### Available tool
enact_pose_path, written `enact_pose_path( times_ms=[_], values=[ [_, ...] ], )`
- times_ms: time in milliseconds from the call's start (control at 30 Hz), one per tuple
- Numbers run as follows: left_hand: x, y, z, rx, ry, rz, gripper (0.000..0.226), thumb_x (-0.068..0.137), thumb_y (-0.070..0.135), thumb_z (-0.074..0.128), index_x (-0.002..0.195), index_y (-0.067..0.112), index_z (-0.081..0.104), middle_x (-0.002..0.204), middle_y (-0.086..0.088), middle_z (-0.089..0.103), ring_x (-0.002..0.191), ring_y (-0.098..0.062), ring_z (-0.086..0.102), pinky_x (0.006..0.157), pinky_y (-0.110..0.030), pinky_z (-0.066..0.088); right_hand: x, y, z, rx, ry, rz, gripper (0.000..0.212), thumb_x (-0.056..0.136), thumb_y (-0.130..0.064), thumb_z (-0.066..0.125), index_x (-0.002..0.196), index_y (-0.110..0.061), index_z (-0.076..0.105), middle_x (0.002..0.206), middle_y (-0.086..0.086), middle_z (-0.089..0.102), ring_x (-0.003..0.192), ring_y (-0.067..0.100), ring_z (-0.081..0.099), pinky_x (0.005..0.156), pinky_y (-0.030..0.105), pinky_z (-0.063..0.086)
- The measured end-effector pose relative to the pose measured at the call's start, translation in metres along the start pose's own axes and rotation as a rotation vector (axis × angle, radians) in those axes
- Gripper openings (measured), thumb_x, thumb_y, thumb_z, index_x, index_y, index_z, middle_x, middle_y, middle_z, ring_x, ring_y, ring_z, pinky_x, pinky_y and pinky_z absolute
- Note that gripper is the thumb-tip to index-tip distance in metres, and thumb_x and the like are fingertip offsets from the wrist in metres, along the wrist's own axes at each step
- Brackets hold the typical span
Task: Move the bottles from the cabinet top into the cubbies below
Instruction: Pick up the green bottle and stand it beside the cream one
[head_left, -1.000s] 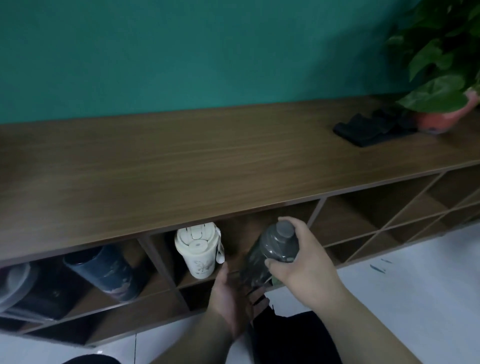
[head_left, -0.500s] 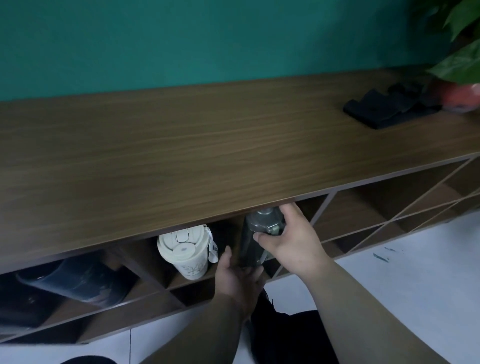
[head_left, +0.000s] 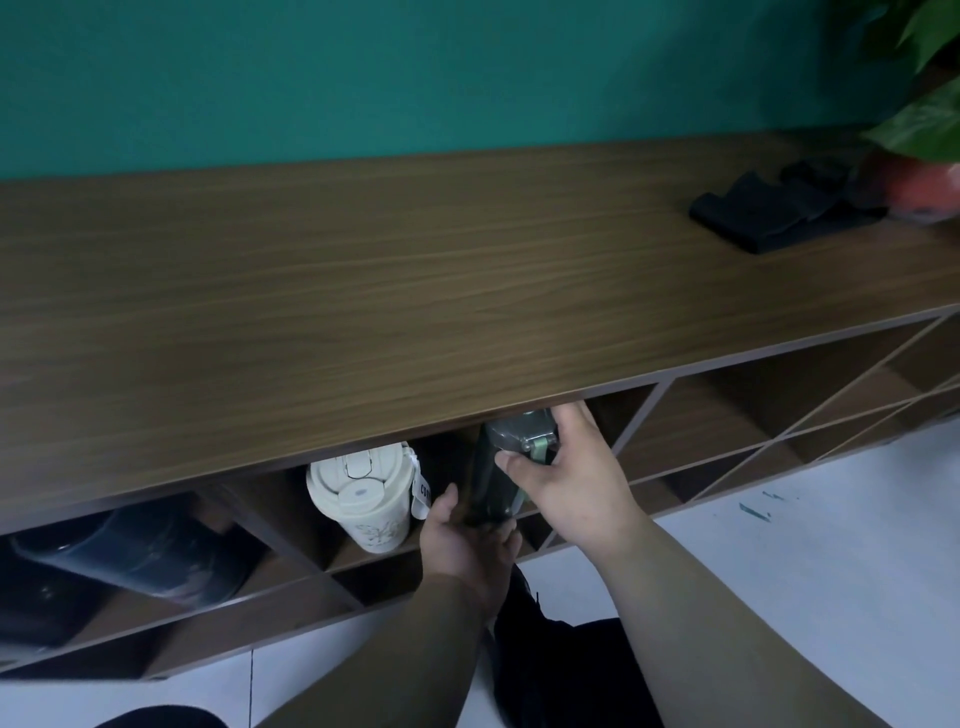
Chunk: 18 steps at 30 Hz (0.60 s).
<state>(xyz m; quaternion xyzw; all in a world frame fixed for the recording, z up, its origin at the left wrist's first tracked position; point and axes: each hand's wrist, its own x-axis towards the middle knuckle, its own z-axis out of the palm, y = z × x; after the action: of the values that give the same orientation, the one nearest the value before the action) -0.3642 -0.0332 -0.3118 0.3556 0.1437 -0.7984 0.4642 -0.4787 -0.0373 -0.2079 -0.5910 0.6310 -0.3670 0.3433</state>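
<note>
A dark grey translucent bottle stands in a cubby under the wooden cabinet top, its cap partly hidden by the top's front edge. My right hand grips its upper part near the lid. My left hand holds its base from below. A cream tumbler lies tilted in the same cubby, to the left of the grey bottle. A dark blue bottle lies in the cubby further left.
A folded black cloth and a potted plant sit on the cabinet top at the far right. Diagonal-shelved cubbies extend to the right. White floor lies below.
Both hands have carried the grey bottle up and inward, from in front of the cabinet into the cubby beside the cream tumbler. Its cap now sits under the top's edge.
</note>
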Motion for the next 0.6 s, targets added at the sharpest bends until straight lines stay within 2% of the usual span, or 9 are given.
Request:
enact_pose_path(
  times_ms=[100, 267, 333, 400, 467, 533, 600],
  values=[
    [0.001, 0.0, -0.001, 0.022, 0.029, 0.023, 0.082, 0.091, 0.05, 0.051, 0.159, 0.011, 0.029, 0.166, -0.025, 0.024, 0.154, -0.035, 0.022, 0.126, -0.047, 0.015, 0.0, 0.0, 0.001, -0.012, 0.007, -0.003, 0.055, 0.08, -0.028, 0.077, 0.126, -0.044, 0.051, 0.131, -0.024, 0.051, 0.118, 0.0, 0.057, 0.096, 0.034, 0.053],
    [0.001, 0.001, -0.002, 0.088, 0.035, 0.022, 0.081, 0.084, 0.051, 0.056, 0.153, 0.011, 0.04, 0.161, -0.024, 0.034, 0.149, -0.037, 0.031, 0.124, -0.047, 0.02, 0.001, 0.002, 0.003, -0.006, 0.023, 0.021, 0.052, 0.078, -0.031, 0.078, 0.122, -0.043, 0.051, 0.124, -0.02, 0.055, 0.112, -0.002, 0.058, 0.092, 0.028, 0.051],
    [0.0, 0.001, -0.001, 0.121, 0.028, 0.027, 0.077, 0.087, 0.051, 0.054, 0.151, 0.011, 0.043, 0.16, -0.023, 0.036, 0.148, -0.036, 0.032, 0.124, -0.046, 0.02, 0.001, 0.004, 0.003, 0.006, 0.027, 0.043, 0.053, 0.076, -0.034, 0.079, 0.12, -0.043, 0.05, 0.123, -0.017, 0.058, 0.111, 0.0, 0.06, 0.093, 0.03, 0.053],
    [-0.007, -0.001, -0.002, 0.237, 0.051, 0.003, 0.063, 0.093, 0.051, 0.049, 0.139, 0.009, 0.053, 0.145, -0.02, 0.053, 0.139, -0.032, 0.043, 0.121, -0.041, 0.024, 0.001, 0.006, 0.004, 0.019, 0.033, 0.073, 0.054, 0.072, -0.04, 0.08, 0.117, -0.042, 0.049, 0.12, -0.015, 0.061, 0.109, 0.004, 0.063, 0.093, 0.036, 0.056],
    [-0.018, -0.005, -0.007, 0.454, 0.103, -0.011, 0.049, 0.097, 0.047, 0.045, 0.124, 0.009, 0.06, 0.119, -0.016, 0.064, 0.116, -0.03, 0.057, 0.11, -0.043, 0.033, -0.001, 0.008, 0.004, 0.038, 0.035, 0.116, 0.061, 0.068, -0.044, 0.082, 0.119, -0.043, 0.046, 0.124, -0.016, 0.06, 0.114, 0.004, 0.061, 0.097, 0.038, 0.055],
    [-0.029, -0.011, -0.017, 0.614, 0.169, -0.02, 0.049, 0.097, 0.044, 0.049, 0.13, 0.009, 0.057, 0.128, -0.017, 0.062, 0.119, -0.032, 0.057, 0.109, -0.047, 0.037, -0.005, 0.01, 0.002, 0.065, 0.013, 0.146, 0.075, 0.066, -0.042, 0.085, 0.128, -0.046, 0.042, 0.134, -0.021, 0.054, 0.127, 0.002, 0.052, 0.106, 0.036, 0.048],
    [-0.044, -0.016, -0.024, 0.673, 0.18, 0.054, 0.042, 0.096, 0.037, 0.053, 0.129, 0.011, 0.059, 0.132, -0.012, 0.061, 0.122, -0.029, 0.056, 0.105, -0.045, 0.04, -0.012, 0.012, -0.003, 0.064, -0.018, 0.167, 0.09, 0.068, -0.036, 0.087, 0.141, -0.046, 0.035, 0.146, -0.022, 0.046, 0.137, 0.001, 0.043, 0.11, 0.034, 0.041]
  ],
)
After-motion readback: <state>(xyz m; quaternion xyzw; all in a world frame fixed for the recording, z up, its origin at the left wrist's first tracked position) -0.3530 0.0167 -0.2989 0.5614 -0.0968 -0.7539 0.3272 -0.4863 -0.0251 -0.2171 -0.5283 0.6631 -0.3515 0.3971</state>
